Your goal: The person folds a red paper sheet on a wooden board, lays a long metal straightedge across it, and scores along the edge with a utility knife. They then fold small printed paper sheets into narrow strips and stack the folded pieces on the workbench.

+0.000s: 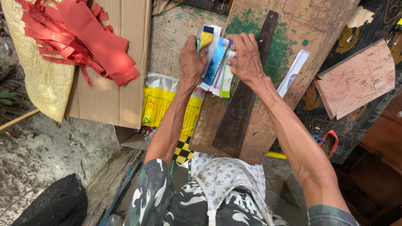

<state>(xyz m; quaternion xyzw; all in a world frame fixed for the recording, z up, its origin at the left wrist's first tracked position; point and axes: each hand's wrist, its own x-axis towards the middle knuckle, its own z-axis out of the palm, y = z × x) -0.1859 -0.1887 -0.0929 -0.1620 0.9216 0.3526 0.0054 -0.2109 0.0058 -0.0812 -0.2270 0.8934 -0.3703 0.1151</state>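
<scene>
- Head view: the left hand point(191, 58) and the right hand point(245, 54) are both closed on a bundle of paper strips point(215, 62), gripping it from either side above the wooden board.
- The strips are thin, glossy and flat, printed in blue, yellow, white and green; their ends fan out above and below the fingers.
- Under the hands lies a long dark metal blade point(245, 92), dull and rust-brown, with a small hole near its far end.
- It rests on a worn wooden board point(289, 46), scratched and smeared with green paint.
- One loose white strip point(294, 72) lies flat on the board, just right of the blade.
- To the left sits a crinkled clear plastic bag with a yellow pack point(161, 102) inside.
- Farther left, a pile of red paper strips point(83, 37) lies on flat brown cardboard point(113, 96), beside a woven yellow sack point(37, 79).
- At the right is a rough, pinkish board scrap point(358, 79).
</scene>
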